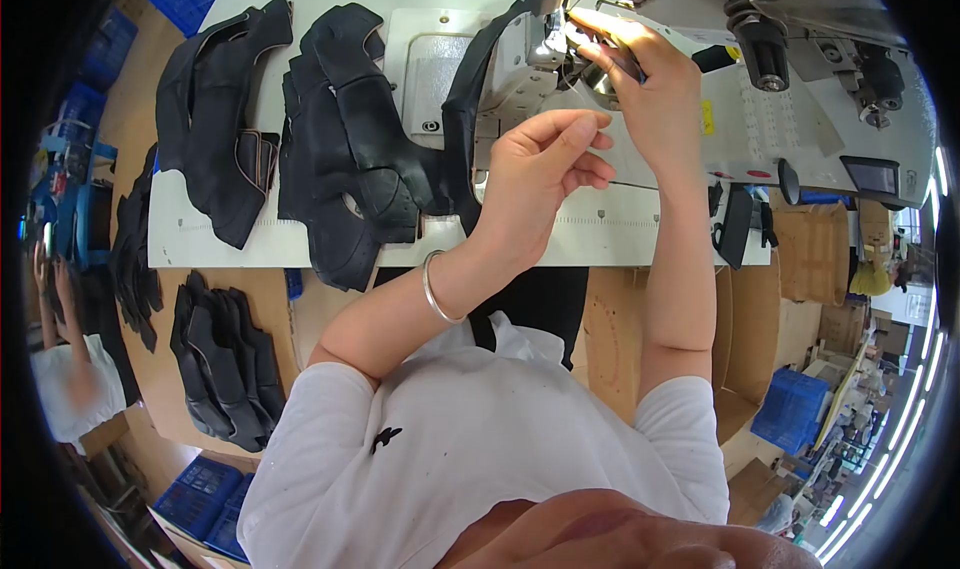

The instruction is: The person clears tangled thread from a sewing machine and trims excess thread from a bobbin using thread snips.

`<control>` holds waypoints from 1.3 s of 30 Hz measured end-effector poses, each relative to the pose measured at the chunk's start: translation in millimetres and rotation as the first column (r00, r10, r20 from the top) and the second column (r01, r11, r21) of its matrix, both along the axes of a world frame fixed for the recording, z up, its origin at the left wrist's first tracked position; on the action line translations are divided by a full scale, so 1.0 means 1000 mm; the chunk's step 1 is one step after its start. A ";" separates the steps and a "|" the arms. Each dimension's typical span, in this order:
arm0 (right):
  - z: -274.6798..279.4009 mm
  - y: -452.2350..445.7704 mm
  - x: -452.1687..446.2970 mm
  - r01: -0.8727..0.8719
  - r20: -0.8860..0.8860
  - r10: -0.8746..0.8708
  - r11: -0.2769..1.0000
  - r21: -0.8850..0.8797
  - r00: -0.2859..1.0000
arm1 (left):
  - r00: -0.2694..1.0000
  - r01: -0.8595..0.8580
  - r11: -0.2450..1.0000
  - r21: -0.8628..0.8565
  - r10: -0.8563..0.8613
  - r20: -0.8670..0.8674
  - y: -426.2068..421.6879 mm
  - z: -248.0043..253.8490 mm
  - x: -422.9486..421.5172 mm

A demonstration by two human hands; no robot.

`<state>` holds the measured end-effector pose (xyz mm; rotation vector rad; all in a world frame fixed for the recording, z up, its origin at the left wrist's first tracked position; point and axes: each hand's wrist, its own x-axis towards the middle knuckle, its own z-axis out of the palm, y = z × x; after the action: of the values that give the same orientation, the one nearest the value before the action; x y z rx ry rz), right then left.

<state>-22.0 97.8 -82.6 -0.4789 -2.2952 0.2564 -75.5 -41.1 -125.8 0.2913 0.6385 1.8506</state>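
- Head view, right hand [655,79]: it reaches to the lit needle area of the sewing machine [515,59], fingers bunched into a narrow pinch around something dark; I cannot tell whether that is cloth or a machine part.
- Left hand [535,174]: raised just nearer than the machine head, thumb and forefinger almost together, the others loosely curled; a fine thread could be between the tips, but I cannot tell. A bracelet [430,287] circles this wrist.
- The black strip [462,119] lies left of the machine, its far end up at the machine head and its near end by the bench [215,249] edge, beside the middle stack [365,129]. Whether it sits under the needle is hidden.
- Another pile, the left stack [215,119], rests farther left on the bench.
- Risk, fingers: the right hand is very close to the needle area, so an accidental press of the drive could hurt them.
- Risk, stack: the middle stack overhangs the near edge; a knock from the left forearm, or a tug on the strip if they are joined, could slide pieces off.
- Risk, strip: a snag against the stack could pull it askew.
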 end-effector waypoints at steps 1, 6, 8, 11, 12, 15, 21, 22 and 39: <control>0.006 -0.009 0.003 0.042 0.019 -0.040 0.993 -0.108 0.999 | 0.999 0.029 1.000 -0.007 -0.029 -0.043 -0.001 -0.001 0.000; -0.010 -0.034 0.031 0.138 -0.068 -0.188 0.883 -0.448 0.980 | 0.970 0.096 0.993 -0.064 -0.108 -0.216 -0.012 -0.015 0.013; -0.012 -0.045 0.044 0.104 -0.009 -0.133 0.814 -0.572 0.991 | 0.956 0.081 0.993 -0.086 -0.101 -0.275 -0.019 -0.026 0.026; -0.016 -0.069 0.065 -0.021 -0.031 -0.011 0.535 -0.845 0.999 | 0.927 0.155 0.976 -0.153 -0.197 -0.318 -0.036 -0.036 0.047; -0.018 -0.078 0.073 -0.075 -0.068 0.032 0.392 -0.917 0.997 | 0.918 0.191 0.968 -0.163 -0.235 -0.320 -0.042 -0.042 0.054; -0.033 -0.097 0.116 0.072 0.047 -0.091 0.289 -0.955 0.995 | 0.841 0.328 0.905 -0.271 -0.411 -0.353 -0.058 -0.054 0.071; -0.117 -0.154 0.226 0.149 0.014 -0.409 0.300 -0.942 0.912 | 0.746 0.099 0.954 -0.283 -0.260 -0.614 -0.049 -0.041 0.052; -0.137 -0.166 0.248 0.244 0.100 -0.465 0.259 -0.935 0.880 | 0.766 0.055 0.963 -0.263 -0.209 -0.608 -0.042 -0.033 0.045; -0.393 -0.522 0.673 0.446 0.826 -0.462 -0.695 -0.563 0.322 | 0.379 -0.277 0.961 -0.022 0.088 -0.921 -0.031 -0.006 0.062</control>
<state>650.9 -423.8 -475.7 -2.5999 -0.5029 1.3768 -13.5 -72.6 -131.6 1.2407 1.6609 1.6934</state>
